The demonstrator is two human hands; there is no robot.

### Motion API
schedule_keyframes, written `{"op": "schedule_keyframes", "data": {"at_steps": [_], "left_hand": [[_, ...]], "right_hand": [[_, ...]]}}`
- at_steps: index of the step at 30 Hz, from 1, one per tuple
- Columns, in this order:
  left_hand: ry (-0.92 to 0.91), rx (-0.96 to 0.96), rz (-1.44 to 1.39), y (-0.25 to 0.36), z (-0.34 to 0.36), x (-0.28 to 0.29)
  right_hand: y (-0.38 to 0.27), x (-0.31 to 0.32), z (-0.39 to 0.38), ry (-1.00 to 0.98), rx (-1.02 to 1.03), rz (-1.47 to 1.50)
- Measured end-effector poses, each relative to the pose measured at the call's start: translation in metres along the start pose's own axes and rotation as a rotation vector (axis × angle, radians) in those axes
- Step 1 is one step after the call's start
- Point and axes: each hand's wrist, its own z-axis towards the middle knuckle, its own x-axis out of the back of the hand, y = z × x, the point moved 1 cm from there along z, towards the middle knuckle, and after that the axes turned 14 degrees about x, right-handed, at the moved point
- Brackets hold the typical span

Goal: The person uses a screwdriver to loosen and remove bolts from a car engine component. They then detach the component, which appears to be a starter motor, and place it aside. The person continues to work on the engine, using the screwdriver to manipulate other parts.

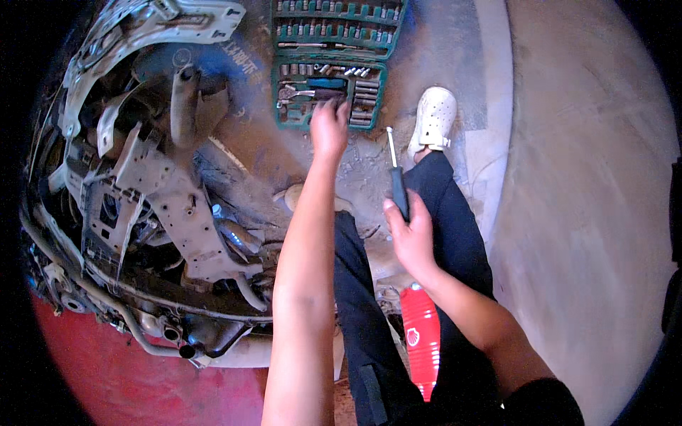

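Note:
An open green socket set case lies on the ground ahead of me, its compartments filled with sockets and bits. My left hand reaches into its near half, fingertips pointing down and slightly blurred beside the dark handle of a ratchet. Whether those fingers grip anything is hard to see. Just beyond the ratchet lies a blue-handled tool. Lower and to the right, my right hand is closed round the dark handle of a socket driver. Its bright shaft points up and away, with a small end piece at the tip.
Greasy car bodywork with brackets and pipes fills the left side, above a red panel. A red ribbed container stands between my legs. My white clog rests right of the case. Bare concrete floor stretches along the right.

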Motion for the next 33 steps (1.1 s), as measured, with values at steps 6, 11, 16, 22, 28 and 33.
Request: {"op": "schedule_keyframes", "data": {"at_steps": [6, 11, 16, 22, 28, 33], "left_hand": [[0.126, -0.097, 0.008, 0.089, 0.064, -0.053], [0.177, -0.095, 0.199, 0.113, 0.083, -0.059], [0.207, -0.037, 0.160, 0.109, 0.089, -0.066], [0.216, -0.004, 0.027, 0.105, 0.089, -0.069], [0.385, 0.158, -0.084, 0.104, 0.096, -0.076], [0.306, 0.396, 0.054, 0.106, 0.108, -0.072]], "right_hand": [[-0.045, 0.021, 0.046, 0.010, 0.011, 0.131], [-0.060, 0.032, 0.049, -0.005, -0.104, 0.163], [-0.061, 0.033, 0.052, 0.013, -0.139, 0.157], [-0.069, 0.036, 0.059, -0.002, -0.106, 0.176], [-0.072, 0.037, 0.066, -0.004, -0.170, 0.233], [-0.072, 0.039, 0.071, -0.001, -0.204, 0.300]]}}
